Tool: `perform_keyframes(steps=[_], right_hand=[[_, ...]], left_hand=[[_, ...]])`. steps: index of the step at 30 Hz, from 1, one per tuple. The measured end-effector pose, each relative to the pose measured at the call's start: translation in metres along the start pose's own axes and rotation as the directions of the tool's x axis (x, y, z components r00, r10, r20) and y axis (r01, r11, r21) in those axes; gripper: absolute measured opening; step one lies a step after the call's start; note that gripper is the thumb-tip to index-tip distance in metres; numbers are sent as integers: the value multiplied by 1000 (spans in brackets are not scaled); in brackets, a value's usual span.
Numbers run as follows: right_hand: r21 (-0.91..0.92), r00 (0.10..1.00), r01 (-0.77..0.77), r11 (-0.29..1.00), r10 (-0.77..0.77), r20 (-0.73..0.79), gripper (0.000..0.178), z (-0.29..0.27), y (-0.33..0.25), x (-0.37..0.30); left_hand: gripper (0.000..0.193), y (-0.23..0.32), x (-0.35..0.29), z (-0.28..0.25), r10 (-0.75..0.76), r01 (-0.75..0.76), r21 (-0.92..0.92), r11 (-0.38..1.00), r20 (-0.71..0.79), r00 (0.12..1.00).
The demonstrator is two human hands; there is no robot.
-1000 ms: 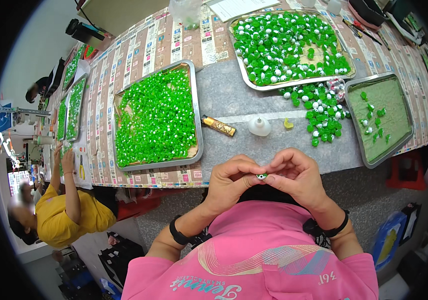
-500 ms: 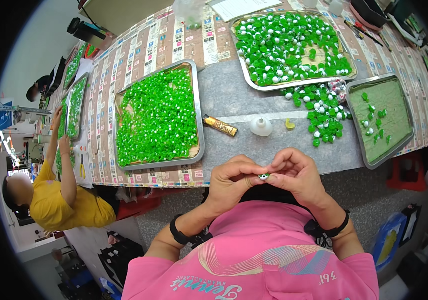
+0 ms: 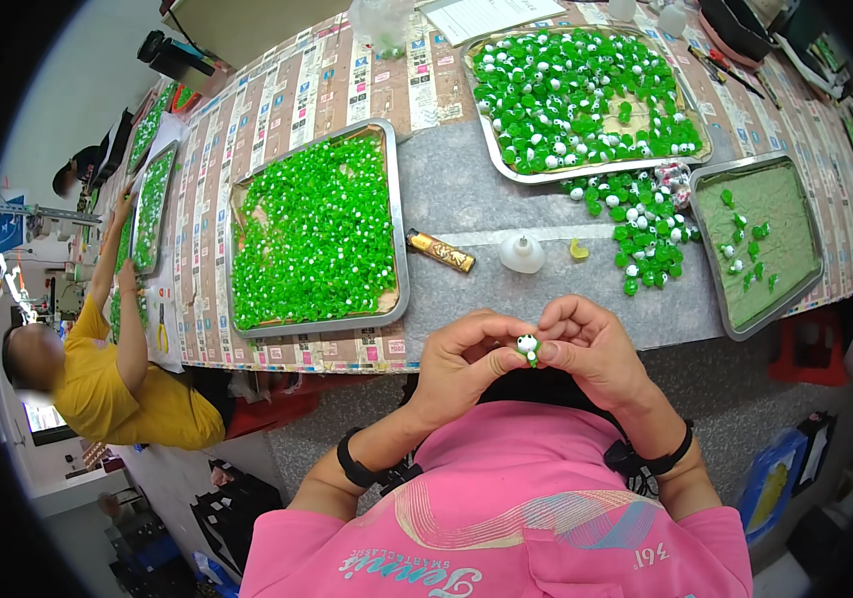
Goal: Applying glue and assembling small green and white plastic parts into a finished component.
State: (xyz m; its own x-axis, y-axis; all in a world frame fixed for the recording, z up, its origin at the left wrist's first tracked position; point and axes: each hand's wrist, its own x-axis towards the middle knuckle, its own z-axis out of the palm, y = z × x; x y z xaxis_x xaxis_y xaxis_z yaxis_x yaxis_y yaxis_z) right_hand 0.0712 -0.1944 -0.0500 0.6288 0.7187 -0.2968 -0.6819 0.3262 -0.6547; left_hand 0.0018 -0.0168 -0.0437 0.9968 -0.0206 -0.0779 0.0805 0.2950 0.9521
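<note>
Between my two hands, just in front of the table's near edge, is a small green-and-white figurine (image 3: 528, 345) with a panda-like head and dark spots. My left hand (image 3: 456, 364) pinches it from the left with thumb and forefinger. From the other side, my right hand (image 3: 596, 357) grips it with the thumb and curled fingers. Beyond my hands stands a small white squeeze bottle (image 3: 521, 255) with a thin tip. A gold-and-dark lighter-like stick (image 3: 441, 251) lies left of it, and a little yellow piece (image 3: 578, 249) lies to its right.
A metal tray (image 3: 400, 224) of small green pieces stands left. Another tray (image 3: 494, 149), full of green-and-white pieces, is at the back. Loose pieces (image 3: 649, 234) are heaped before it. A greenish tray (image 3: 760, 184) holds several pieces. At far left, a person in yellow (image 3: 147, 399) reaches over trays.
The figurine has been turned and raised between my fingertips, so more of its white head and green body shows. At left, the other person's arms and head have shifted.
</note>
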Motion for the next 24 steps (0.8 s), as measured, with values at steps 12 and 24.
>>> perform_keyframes(steps=[12, 24], right_hand=[[-47, 989, 26, 999, -33, -147, 28, -5, 13, -4], [-125, 997, 14, 992, -23, -67, 40, 10, 2, -4]], left_hand=[[21, 7, -1, 3, -74, 74, 14, 997, -9, 997], [22, 14, -4, -1, 54, -67, 153, 986, 89, 995]])
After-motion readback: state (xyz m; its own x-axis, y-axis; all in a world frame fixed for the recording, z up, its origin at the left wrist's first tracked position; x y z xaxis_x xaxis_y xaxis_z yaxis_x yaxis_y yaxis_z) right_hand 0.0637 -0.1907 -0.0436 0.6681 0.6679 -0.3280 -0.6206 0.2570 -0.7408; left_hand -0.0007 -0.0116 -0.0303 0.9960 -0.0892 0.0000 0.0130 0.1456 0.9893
